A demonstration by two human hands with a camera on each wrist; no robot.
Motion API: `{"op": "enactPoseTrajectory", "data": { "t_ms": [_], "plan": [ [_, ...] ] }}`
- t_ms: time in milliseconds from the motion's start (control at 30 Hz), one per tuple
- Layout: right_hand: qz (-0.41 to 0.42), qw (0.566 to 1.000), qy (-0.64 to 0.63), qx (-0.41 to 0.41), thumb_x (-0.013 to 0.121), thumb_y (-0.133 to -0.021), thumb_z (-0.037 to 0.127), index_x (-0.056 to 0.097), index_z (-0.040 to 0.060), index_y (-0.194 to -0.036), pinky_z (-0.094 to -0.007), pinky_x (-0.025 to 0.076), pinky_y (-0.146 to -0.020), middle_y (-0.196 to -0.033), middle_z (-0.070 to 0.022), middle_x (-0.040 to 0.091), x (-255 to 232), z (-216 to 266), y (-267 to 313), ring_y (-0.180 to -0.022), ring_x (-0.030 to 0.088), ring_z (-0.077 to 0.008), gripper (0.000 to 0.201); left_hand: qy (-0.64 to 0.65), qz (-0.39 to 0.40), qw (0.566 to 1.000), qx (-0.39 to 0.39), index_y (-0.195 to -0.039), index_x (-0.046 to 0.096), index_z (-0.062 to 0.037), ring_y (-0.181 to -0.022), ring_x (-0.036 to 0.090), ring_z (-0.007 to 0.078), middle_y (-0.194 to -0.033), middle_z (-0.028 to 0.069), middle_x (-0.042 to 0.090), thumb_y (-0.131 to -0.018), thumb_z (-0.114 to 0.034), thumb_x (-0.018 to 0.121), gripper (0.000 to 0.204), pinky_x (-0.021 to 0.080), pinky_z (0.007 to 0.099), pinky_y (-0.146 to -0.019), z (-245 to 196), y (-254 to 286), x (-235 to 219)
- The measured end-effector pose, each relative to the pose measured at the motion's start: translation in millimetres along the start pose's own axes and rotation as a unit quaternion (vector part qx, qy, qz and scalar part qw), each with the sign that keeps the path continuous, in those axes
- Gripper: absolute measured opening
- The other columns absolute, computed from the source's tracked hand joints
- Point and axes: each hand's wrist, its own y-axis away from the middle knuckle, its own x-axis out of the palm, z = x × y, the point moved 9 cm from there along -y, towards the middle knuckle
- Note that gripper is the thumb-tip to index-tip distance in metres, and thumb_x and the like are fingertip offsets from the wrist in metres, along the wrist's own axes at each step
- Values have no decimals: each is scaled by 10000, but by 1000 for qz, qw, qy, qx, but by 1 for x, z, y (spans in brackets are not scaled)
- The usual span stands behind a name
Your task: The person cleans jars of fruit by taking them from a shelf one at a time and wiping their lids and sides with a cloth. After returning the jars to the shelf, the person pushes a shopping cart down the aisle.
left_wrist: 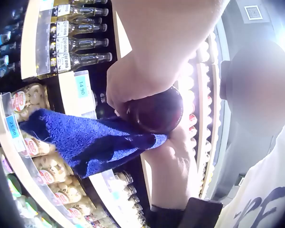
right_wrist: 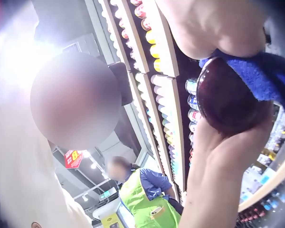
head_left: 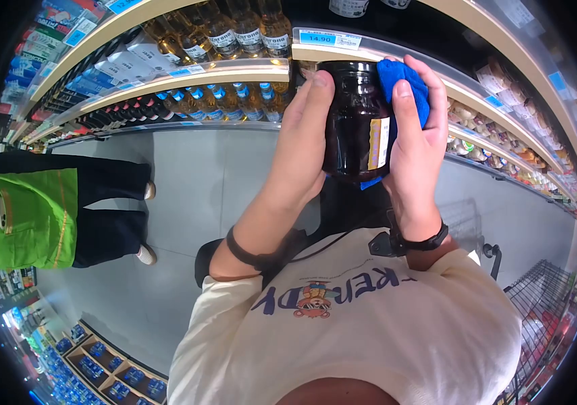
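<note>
Up by the shelves (head_left: 248,74), left hand (head_left: 302,135) curled round the dark jar (head_left: 350,138), right hand (head_left: 418,158) gripping a blue cloth (head_left: 418,101) against its other side, probably to brace it both ways

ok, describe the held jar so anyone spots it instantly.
Find the cream printed T-shirt, then the bare left hand and right hand. Between them is a glossy, dark round jar; unlike the shelved golden glass bottles, it's held against a blue cloth.

Cream T-shirt (head_left: 369,337), dark lettering (head_left: 368,280) (cartoon bear (head_left: 313,304) amid it), black wrist straps (head_left: 431,241).
</note>
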Motion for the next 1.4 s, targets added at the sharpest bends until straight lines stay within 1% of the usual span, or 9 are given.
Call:
{"op": "enactPoseTrajectory", "data": {
  "t_ms": [233,367,433,633,767,867,1000,1367,1400],
  "plan": [
    [36,987,120,-105,686,-1011,97,613,20,-1287,-338,472,-1065,-1295,-115,645,2,8,-6,-1201,604,-185,295,-127,-18,992,16,-1410,546,-12,-1205,645,183,-1325,117,657,-1149,-457,325,561,521,370,-1035,3,-1,-5],
    [135,909,300,-257,715,-958,54,656,-13,-1248,-393,448,-1096,-1347,-190,644,29,32,12,-1256,611,-283,304,52,-11,998,46,-1326,558,-25,-1032,691,179,-1166,106,673,-1129,-501,373,547,576,323,-893,3,-7,0],
    [171,895,296,-286,821,-802,-9,742,7,-1125,-446,509,-1059,-1274,-198,669,40,47,24,-1240,631,-386,333,69,-30,997,1,-1267,616,-28,-973,718,178,-1149,108,707,-1079,-598,443,625,598,319,-836,3,-6,-5],
    [219,870,269,-351,880,-727,9,784,42,-1064,-518,507,-1081,-1230,-176,685,29,45,42,-1225,646,-408,352,123,27,992,-20,-1247,646,-55,-970,739,185,-1097,82,740,-1048,-684,412,701,606,327,-855,2,-11,3],
    [200,899,243,-304,864,-758,9,774,34,-1047,-493,498,-1090,-1222,-185,669,24,44,21,-1223,644,-366,304,130,56,990,-11,-1302,625,-37,-1047,719,200,-1179,106,718,-1068,-666,363,721,589,354,-908,12,-14,10],
    [88,979,99,-152,770,-914,47,694,-1,-1003,-394,494,-1053,-1283,-182,644,3,23,-7,-1194,644,-262,126,151,61,987,-4,-1369,573,-33,-1105,700,206,-1239,123,692,-1078,-645,347,715,574,364,-951,10,-12,15],
    [69,997,-4,45,646,-1044,115,630,22,-1021,-311,487,-1022,-1329,-160,663,-10,-23,-8,-1158,613,-155,97,125,77,988,54,-1391,535,-29,-1125,683,195,-1279,140,666,-1083,-613,394,675,558,335,-968,2,-3,7],
    [-25,993,75,-84,672,-1024,80,643,11,-1153,-342,487,-1056,-1352,-190,632,-27,-7,1,-1194,614,-198,149,-65,-71,995,19,-1355,575,-1,-1026,701,156,-1184,113,695,-1105,-577,384,656,562,302,-910,28,-15,-28],
    [-31,991,86,-95,677,-1020,80,649,9,-1142,-341,489,-1052,-1348,-192,631,-28,-5,1,-1190,614,-199,145,-137,-79,983,93,-1280,610,-4,-934,653,125,-1082,83,684,-1117,-527,405,584,523,270,-839,23,-20,-39]
  ]
}}
